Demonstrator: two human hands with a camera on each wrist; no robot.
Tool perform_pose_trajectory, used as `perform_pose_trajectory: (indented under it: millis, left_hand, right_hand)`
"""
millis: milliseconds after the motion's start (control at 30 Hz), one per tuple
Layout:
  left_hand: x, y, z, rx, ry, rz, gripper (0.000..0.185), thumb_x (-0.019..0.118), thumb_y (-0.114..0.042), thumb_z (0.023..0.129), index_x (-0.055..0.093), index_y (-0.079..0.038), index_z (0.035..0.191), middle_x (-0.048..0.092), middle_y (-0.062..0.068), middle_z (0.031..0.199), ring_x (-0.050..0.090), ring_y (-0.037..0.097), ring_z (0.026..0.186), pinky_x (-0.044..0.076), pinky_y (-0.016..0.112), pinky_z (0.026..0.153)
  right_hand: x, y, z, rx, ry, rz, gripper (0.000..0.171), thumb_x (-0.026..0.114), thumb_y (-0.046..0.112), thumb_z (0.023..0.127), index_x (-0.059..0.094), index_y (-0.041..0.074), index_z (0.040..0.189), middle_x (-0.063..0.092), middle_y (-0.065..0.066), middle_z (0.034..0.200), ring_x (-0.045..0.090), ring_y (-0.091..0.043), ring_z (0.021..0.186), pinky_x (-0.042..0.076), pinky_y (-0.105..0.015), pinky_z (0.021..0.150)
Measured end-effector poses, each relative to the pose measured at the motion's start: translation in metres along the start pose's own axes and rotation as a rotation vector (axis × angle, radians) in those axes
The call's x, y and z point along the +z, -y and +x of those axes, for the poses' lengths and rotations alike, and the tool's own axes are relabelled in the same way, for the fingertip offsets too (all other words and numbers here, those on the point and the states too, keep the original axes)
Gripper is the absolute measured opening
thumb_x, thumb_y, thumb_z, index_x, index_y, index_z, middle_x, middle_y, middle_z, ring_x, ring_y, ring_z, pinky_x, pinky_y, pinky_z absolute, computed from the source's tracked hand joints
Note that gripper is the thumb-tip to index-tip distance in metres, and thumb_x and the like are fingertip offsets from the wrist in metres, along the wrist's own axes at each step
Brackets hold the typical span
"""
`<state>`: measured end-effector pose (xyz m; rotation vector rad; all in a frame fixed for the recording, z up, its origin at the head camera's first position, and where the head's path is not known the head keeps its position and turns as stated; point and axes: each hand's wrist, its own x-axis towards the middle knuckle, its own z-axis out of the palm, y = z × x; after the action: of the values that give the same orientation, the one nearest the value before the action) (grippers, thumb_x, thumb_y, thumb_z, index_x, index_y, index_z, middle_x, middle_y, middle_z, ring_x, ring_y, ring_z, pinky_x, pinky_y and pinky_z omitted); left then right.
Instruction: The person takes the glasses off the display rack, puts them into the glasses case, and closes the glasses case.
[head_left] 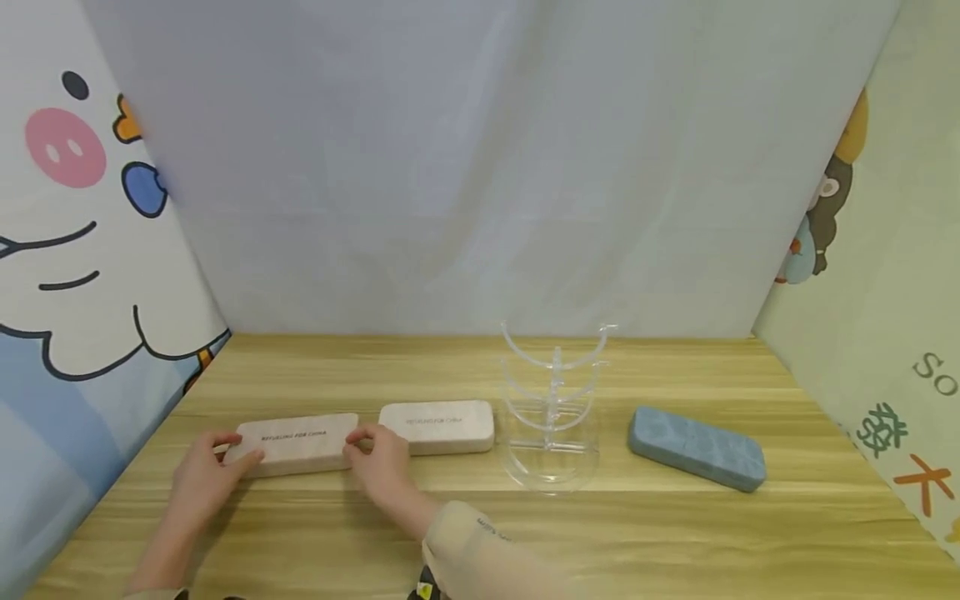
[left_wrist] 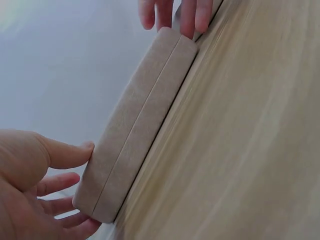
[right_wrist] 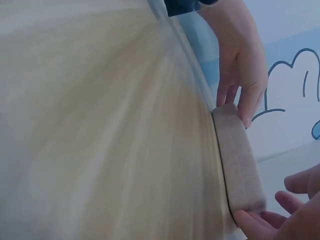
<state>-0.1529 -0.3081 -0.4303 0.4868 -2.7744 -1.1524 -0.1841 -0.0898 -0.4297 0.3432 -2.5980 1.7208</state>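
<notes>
A cream glasses case (head_left: 300,446) with dark lettering on its lid lies closed at the left of the wooden table. My left hand (head_left: 206,475) holds its left end. In the left wrist view, the left thumb (left_wrist: 75,154) touches the case's edge and the other fingers go behind its end. My right hand (head_left: 382,471) is at the opposite end, fingertips touching the corner. In the right wrist view, that hand's other fingers spread loosely beside the case (right_wrist: 240,160). Immediately right of it, a second cream glasses case (head_left: 442,425) lies partly behind the right hand.
A clear tiered stand (head_left: 551,417) with curved arms stands right of the second cream case. Farther right, a blue glasses case (head_left: 697,447) lies at an angle. A pale curtain (head_left: 480,167) hangs behind the wooden table (head_left: 660,542), with printed cloths at both sides.
</notes>
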Motion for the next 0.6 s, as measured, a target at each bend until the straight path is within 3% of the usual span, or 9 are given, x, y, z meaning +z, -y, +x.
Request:
perform_pose_trajectory:
  millis: [100, 233, 367, 600]
  left_hand:
    - [0.001, -0.008, -0.002, 0.078, -0.051, 0.022, 0.052, 0.060, -0.027, 0.086, 0.045, 0.010, 0.119, 0.035, 0.036, 0.125, 0.035, 0.050, 0.114, 0.031, 0.057, 0.092]
    - [0.005, -0.028, -0.004, 0.214, -0.127, 0.023, 0.042, 0.061, -0.021, 0.085, 0.053, 0.008, 0.114, 0.040, 0.034, 0.121, 0.035, 0.049, 0.112, 0.030, 0.058, 0.089]
    - [0.010, -0.050, -0.009, 0.274, -0.091, -0.004, 0.040, 0.059, -0.022, 0.088, 0.054, 0.007, 0.114, 0.044, 0.030, 0.121, 0.038, 0.045, 0.113, 0.033, 0.057, 0.089]
    - [0.021, -0.076, -0.020, 0.308, 0.008, -0.034, 0.041, 0.054, -0.029, 0.091, 0.052, 0.001, 0.119, 0.044, 0.023, 0.126, 0.037, 0.040, 0.118, 0.034, 0.055, 0.092]
  right_hand:
    - [-0.010, 0.000, -0.004, 0.008, 0.081, 0.049, 0.010, 0.064, 0.021, 0.084, 0.067, 0.012, 0.088, 0.066, 0.001, 0.094, 0.059, -0.005, 0.075, 0.047, -0.019, 0.063]
    - [-0.029, -0.001, -0.011, -0.023, 0.168, 0.068, 0.016, 0.060, 0.028, 0.087, 0.067, 0.015, 0.093, 0.066, 0.006, 0.091, 0.058, -0.004, 0.079, 0.047, -0.019, 0.066]
    - [-0.057, -0.003, -0.020, -0.056, 0.220, 0.038, 0.019, 0.058, 0.031, 0.088, 0.066, 0.015, 0.095, 0.065, 0.008, 0.088, 0.056, -0.002, 0.076, 0.047, -0.019, 0.066]
    - [-0.117, -0.014, -0.037, -0.143, 0.242, -0.081, 0.023, 0.056, 0.033, 0.090, 0.065, 0.014, 0.097, 0.066, 0.004, 0.089, 0.057, -0.004, 0.074, 0.047, -0.020, 0.065]
